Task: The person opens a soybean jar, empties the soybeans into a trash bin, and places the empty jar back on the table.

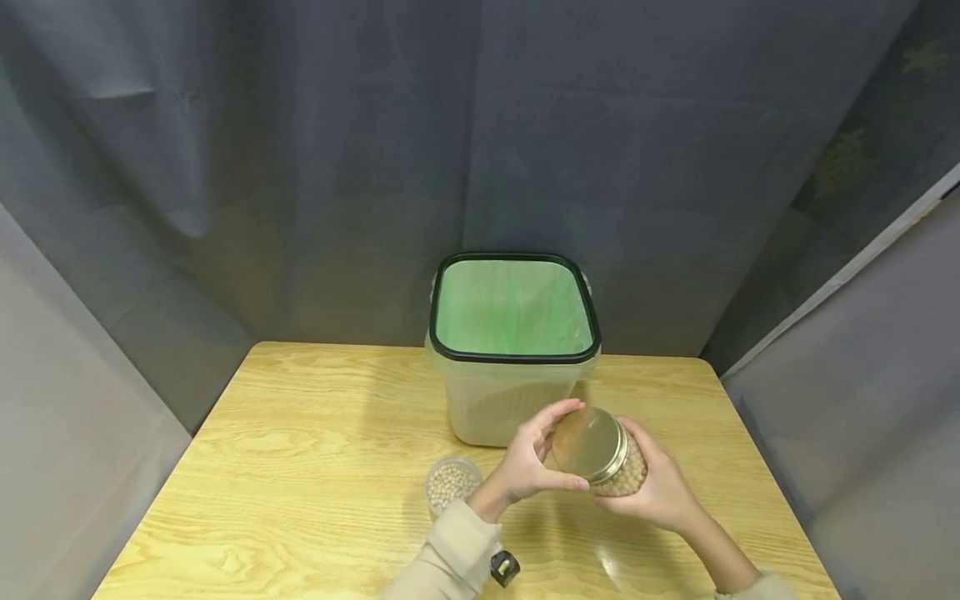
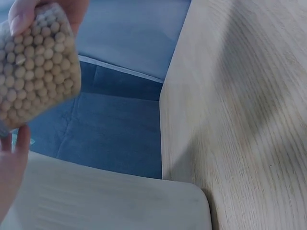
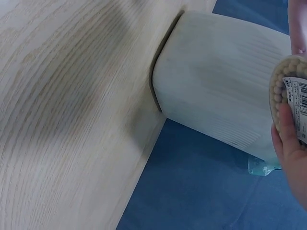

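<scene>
A clear jar full of round beige beans, with a gold metal lid, is held tilted above the table. My right hand grips the jar's body from the right. Around the lid's left side curve the thumb and fingers of my left hand. In the left wrist view the beans show through the jar's wall, between both hands. A white barcode label on the jar faces the right wrist camera. A second container of pale beans stands on the table beside my left wrist.
Behind the hands stands a translucent bin with a black rim and a green-tinted liner. Grey curtains hang behind and beside the wooden table.
</scene>
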Tool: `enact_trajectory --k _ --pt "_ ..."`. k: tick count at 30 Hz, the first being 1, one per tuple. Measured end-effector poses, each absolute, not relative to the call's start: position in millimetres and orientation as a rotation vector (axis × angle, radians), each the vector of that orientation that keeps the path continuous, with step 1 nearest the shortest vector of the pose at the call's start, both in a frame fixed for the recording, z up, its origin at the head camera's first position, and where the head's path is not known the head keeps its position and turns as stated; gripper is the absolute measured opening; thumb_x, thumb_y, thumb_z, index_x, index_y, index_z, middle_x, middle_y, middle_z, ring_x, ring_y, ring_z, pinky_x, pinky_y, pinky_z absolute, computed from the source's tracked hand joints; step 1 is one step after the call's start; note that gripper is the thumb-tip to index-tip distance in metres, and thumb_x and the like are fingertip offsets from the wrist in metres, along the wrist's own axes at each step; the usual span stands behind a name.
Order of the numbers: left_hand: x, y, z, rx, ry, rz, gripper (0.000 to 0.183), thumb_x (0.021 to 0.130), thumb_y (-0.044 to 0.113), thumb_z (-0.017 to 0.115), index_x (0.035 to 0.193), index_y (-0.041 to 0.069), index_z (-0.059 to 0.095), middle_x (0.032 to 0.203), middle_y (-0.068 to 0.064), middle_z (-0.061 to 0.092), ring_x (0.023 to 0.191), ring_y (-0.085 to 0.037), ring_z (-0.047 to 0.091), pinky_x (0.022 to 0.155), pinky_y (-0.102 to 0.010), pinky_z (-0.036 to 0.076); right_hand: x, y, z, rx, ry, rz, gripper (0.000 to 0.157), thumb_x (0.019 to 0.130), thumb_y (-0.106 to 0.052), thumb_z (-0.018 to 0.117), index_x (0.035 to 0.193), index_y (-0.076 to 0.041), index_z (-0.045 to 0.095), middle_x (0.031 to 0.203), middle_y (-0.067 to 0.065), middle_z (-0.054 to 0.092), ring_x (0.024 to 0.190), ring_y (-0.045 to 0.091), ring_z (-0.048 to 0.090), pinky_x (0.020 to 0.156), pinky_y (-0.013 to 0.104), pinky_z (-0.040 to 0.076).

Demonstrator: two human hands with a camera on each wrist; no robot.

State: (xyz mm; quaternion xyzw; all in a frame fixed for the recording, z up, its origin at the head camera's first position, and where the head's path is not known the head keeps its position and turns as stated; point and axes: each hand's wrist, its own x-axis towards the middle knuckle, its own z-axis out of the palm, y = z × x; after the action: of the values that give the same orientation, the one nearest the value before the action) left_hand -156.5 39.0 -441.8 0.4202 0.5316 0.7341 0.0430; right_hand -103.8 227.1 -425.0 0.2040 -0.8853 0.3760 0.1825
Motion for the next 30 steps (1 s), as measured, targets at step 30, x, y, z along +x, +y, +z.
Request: enact_trajectory --k 30 --pt "-162.8 34.8 -459.2 1.201 1.689 2.237 0.088 0.058 -0.022 0.069 0.136 -0.009 0.03 0.127 -0.031 0.035 0.118 -0.026 0.039 0.096 -0.045 0.038 -104.9 230.7 -418.8 0.546 -2.476 1.105 0.093 0.04 0.001 0.087 0.122 0.01 0.043 0.106 0.018 0.056 0.094 -0.007 0.045 0.072 0.024 0.047"
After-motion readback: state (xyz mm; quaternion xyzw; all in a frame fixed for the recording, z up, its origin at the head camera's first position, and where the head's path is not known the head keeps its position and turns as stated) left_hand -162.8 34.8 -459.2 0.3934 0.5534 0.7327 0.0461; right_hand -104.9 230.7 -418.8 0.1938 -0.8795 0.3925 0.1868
